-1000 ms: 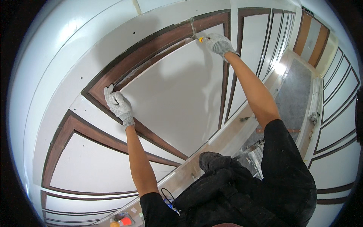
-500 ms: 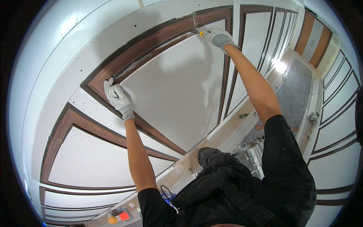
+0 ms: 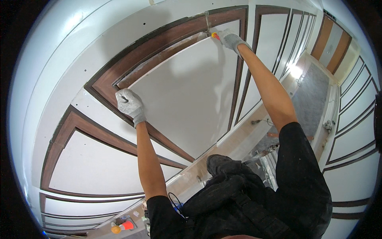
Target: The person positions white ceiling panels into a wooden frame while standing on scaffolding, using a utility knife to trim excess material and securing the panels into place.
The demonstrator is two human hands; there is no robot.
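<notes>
A large white panel (image 3: 183, 95) sits inside a brown wooden frame (image 3: 159, 42) on the wall. Along its upper edge runs a gap, showing a brown strip and rough pale patches behind. My left hand (image 3: 130, 104), in a grey knit glove, is closed at the panel's upper left corner, its fingertips hidden at the edge. At the upper right corner my right hand (image 3: 230, 39), gloved alike, is closed around a small tool with a yellow and red handle (image 3: 215, 36). The tool's working end meets the gap and is too small to make out.
More framed panels (image 3: 99, 167) line the wall on both sides. Below, a pale ledge (image 3: 191, 175) follows the wall's foot. An orange and white cone-like object (image 3: 126, 226) stands lower left. Long pale metal pieces (image 3: 269, 171) lie by my legs; a corridor floor (image 3: 310, 95) stretches right.
My left hand has slid down from the frame's corner onto the panel's edge, and its fingers have curled in. My right hand has turned slightly, showing more of the tool's handle.
</notes>
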